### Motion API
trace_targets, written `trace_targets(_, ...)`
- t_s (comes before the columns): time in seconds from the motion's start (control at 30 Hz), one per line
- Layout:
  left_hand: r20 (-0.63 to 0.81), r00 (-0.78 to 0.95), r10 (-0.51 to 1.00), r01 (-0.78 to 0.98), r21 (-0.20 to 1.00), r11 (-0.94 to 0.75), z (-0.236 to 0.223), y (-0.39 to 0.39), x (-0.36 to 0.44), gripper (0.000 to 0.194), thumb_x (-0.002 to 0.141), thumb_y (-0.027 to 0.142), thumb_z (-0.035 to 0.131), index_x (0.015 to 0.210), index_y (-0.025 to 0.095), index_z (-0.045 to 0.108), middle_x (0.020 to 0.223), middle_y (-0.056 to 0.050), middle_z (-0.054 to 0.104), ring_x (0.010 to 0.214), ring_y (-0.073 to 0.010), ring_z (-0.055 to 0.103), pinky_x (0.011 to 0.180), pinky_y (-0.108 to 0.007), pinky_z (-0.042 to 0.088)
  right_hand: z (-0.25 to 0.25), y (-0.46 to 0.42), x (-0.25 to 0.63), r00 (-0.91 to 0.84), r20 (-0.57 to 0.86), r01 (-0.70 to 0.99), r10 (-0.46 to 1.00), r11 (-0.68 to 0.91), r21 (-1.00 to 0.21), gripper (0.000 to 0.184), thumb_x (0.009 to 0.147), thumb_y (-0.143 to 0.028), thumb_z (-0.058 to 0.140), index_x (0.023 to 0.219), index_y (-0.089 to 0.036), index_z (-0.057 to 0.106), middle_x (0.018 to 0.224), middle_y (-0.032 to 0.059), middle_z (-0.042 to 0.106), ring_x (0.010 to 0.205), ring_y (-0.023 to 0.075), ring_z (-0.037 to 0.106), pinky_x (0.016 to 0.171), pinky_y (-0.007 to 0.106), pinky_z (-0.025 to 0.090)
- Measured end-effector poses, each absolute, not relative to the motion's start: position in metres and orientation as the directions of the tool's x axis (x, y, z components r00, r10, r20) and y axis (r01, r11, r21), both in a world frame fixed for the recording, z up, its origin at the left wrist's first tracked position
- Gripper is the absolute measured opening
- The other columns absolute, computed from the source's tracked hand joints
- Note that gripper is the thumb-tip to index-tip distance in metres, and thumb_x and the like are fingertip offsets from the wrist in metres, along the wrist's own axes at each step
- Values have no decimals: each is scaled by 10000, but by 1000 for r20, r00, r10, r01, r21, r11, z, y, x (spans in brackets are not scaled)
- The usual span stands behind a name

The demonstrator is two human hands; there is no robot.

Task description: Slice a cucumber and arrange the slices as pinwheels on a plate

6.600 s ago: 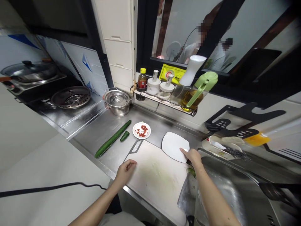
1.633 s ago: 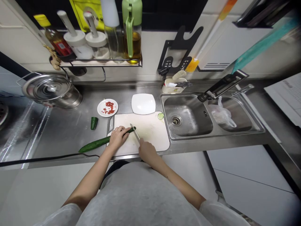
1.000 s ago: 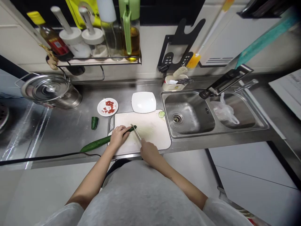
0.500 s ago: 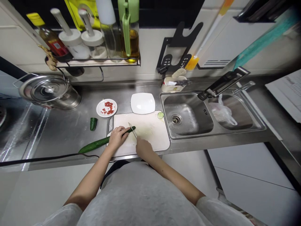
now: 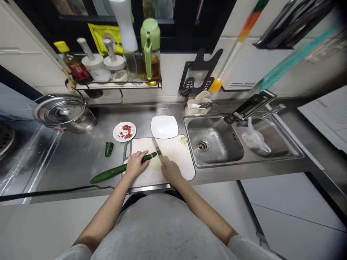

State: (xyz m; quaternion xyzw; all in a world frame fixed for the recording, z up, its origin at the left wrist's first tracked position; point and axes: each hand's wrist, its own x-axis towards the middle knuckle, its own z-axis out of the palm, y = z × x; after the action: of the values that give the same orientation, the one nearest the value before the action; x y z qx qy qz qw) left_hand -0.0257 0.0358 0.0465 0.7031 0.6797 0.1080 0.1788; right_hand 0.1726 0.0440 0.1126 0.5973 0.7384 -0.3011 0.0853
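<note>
My left hand (image 5: 136,165) is closed over a long green cucumber (image 5: 108,174), which shows on both sides of it. Beyond its fingers, a short end piece (image 5: 154,154) sits just apart from the rest, with a pale cut between them. In my right hand (image 5: 171,171) is a knife (image 5: 158,149), its blade slanting up and left beside that end piece. Beneath both hands lies a white cutting board (image 5: 177,159). Pale green cucumber slices (image 5: 184,139) rest at its top right corner. A cucumber stub (image 5: 108,148) lies on the counter to the left.
Behind the board are a white rectangular plate (image 5: 164,127) and a round plate (image 5: 116,134) with chopped red bits. A lidded steel pot (image 5: 81,121) stands at left. The double sink (image 5: 214,139) adjoins on the right, and a bottle rack (image 5: 114,86) hangs above.
The knife has moved right, off the cucumber, and its blade now shows broader. A cut gap has appeared near the cucumber's end. The camera view has tilted up slightly.
</note>
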Motion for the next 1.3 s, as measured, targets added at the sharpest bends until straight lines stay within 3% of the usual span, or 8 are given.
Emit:
trace_targets(0.1, -107, 43, 993, 921, 390, 2, 49, 44, -9, 526, 792, 442, 623, 1292, 290, 557, 1159, -75, 645, 1078, -280, 546, 927, -426, 328, 114, 47, 201, -213, -428, 936, 878, 58, -346, 280, 931, -167, 336, 1169, -140, 481, 903, 107, 684, 821, 219, 634, 642, 274, 327)
trace_targets(0.3, -89, 4, 996, 881, 472, 39, 56, 61, 15, 223, 812, 316, 583, 1001, 268, 691, 1013, -46, 695, 1014, -241, 588, 934, -425, 316, 104, 44, 231, -156, -375, 920, 914, -3, -391, 209, 919, -161, 364, 1072, -154, 507, 833, 75, 675, 756, 189, 607, 618, 259, 273)
trace_targets(0.57, 86, -121, 989, 758, 652, 36, 71, 72, -6, 309, 729, 264, 644, 1037, 252, 674, 918, -20, 683, 876, -197, 628, 880, -359, 418, 95, 44, 243, -137, -353, 897, 926, -35, -440, 220, 908, -144, 364, 1060, -163, 522, 806, 56, 669, 743, 180, 606, 626, 240, 291)
trace_targets(0.77, 38, -465, 885, 735, 574, 361, 74, 80, -74, 237, 764, 372, 635, 971, 258, 657, 896, -14, 703, 899, -223, 626, 868, -377, 389, 90, 50, 240, -175, -364, 886, 915, -15, -463, 251, 913, -149, 349, 1099, -163, 517, 808, 62, 677, 762, 194, 626, 636, 239, 321)
trace_targets(0.97, 32, -833, 552, 498, 477, 724, 69, 113, -140, 274, 773, 410, 590, 1000, 270, 653, 1004, -71, 714, 1002, -315, 597, 882, -484, 330, 86, 56, 228, -234, -381, 870, 894, 18, -493, 246, 913, -146, 340, 1075, -165, 524, 856, 76, 687, 820, 203, 648, 664, 239, 359)
trace_targets(1.1, 40, -868, 495, 468, 399, 789, 59, 133, -158, 269, 793, 363, 537, 1004, 259, 667, 1023, -130, 712, 1051, -353, 573, 884, -539, 295, 83, 58, 223, -262, -372, 847, 890, 27, -531, 272, 899, -144, 338, 1099, -167, 521, 848, 75, 691, 822, 210, 658, 671, 243, 384)
trace_targets(1.3, -1, -822, 570, 543, 301, 784, 46, 140, -175, 269, 780, 323, 521, 978, 246, 686, 1005, -152, 715, 1052, -360, 581, 926, -576, 263, 74, 60, 230, -265, -361, 832, 894, 24, -554, 271, 898, -168, 318, 1077, -194, 521, 819, 68, 694, 821, 223, 665, 670, 253, 402)
